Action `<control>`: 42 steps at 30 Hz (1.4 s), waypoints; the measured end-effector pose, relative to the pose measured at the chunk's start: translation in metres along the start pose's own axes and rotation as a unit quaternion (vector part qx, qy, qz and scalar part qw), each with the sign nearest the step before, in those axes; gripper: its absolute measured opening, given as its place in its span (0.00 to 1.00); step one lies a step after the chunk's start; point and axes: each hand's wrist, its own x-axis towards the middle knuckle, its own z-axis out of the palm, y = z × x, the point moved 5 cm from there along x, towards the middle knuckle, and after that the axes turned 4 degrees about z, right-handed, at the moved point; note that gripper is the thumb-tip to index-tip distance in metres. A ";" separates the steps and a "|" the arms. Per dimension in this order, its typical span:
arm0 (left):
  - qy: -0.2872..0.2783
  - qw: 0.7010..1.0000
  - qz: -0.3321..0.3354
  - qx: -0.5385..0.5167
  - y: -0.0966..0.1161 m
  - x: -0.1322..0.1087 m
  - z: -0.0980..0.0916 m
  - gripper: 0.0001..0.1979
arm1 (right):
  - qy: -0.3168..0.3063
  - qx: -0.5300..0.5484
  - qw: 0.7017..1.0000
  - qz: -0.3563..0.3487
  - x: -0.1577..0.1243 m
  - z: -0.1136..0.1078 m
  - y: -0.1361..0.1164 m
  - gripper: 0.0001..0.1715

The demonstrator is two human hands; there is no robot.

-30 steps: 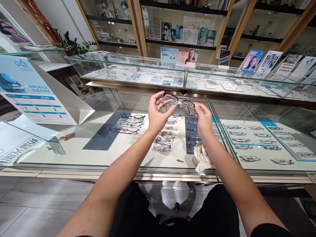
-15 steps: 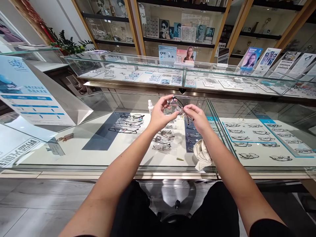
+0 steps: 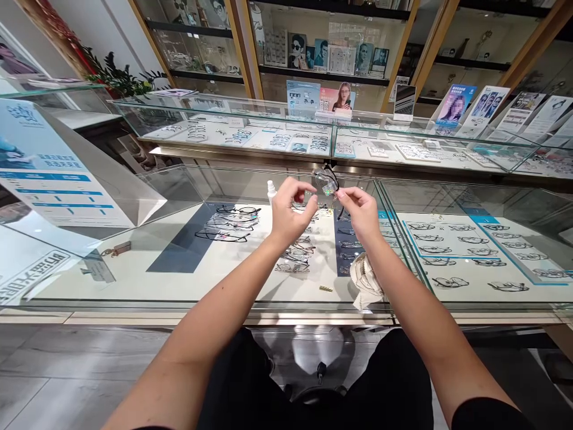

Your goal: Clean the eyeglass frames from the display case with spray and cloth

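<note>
My right hand (image 3: 360, 209) pinches a pair of thin-framed glasses (image 3: 328, 182), held up above the glass counter with the lenses to the left of the fingertips. Just left of the glasses, my left hand (image 3: 293, 209) is apart from them, its thumb and fingers curved with a gap between the tips and nothing seen in them. A crumpled cream cloth (image 3: 367, 282) lies on the counter below my right wrist. Behind my left hand stands a white bottle (image 3: 271, 190).
Rows of glasses (image 3: 233, 224) show in the glass counter (image 3: 134, 289), with more on its right side. A small gold-coloured piece (image 3: 326, 288) lies left of the cloth. A large folded sign (image 3: 54, 173) stands at left; another display case (image 3: 264, 140) is behind.
My left hand has let go of the glasses and drawn slightly left. The glasses, in my right hand, have tilted and risen a little.
</note>
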 end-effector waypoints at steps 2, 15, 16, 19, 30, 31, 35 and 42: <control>-0.060 0.997 -0.036 -0.027 0.003 -0.002 0.009 0.10 | 0.018 -0.020 0.999 -0.036 -0.005 0.002 -0.002 0.25; -0.064 0.967 -0.221 -0.107 -0.024 -0.004 0.014 0.22 | -0.061 -0.229 0.952 -0.193 -0.031 0.022 -0.025 0.17; -0.070 0.972 -0.207 -0.085 -0.025 -0.001 0.010 0.21 | -0.064 -0.220 0.954 -0.193 -0.031 0.023 -0.025 0.17; -0.123 0.980 -0.153 0.027 -0.028 0.011 -0.001 0.15 | -0.023 -0.172 0.968 -0.182 -0.025 0.016 -0.023 0.14; -0.493 0.821 -0.141 0.251 -0.046 0.003 -0.003 0.09 | -0.078 -0.158 0.984 -0.026 -0.017 0.015 -0.016 0.41; -0.506 0.809 -0.145 0.261 -0.047 0.002 -0.003 0.09 | -0.135 -0.182 0.974 0.005 -0.020 0.021 -0.013 0.40; -0.534 0.784 -0.159 0.274 -0.053 -0.002 -0.002 0.08 | -0.292 -0.355 0.883 0.099 -0.037 0.038 0.001 0.29; -0.534 0.765 -0.219 0.285 -0.065 -0.011 0.000 0.09 | -0.365 -0.517 0.768 0.100 -0.046 0.045 0.008 0.11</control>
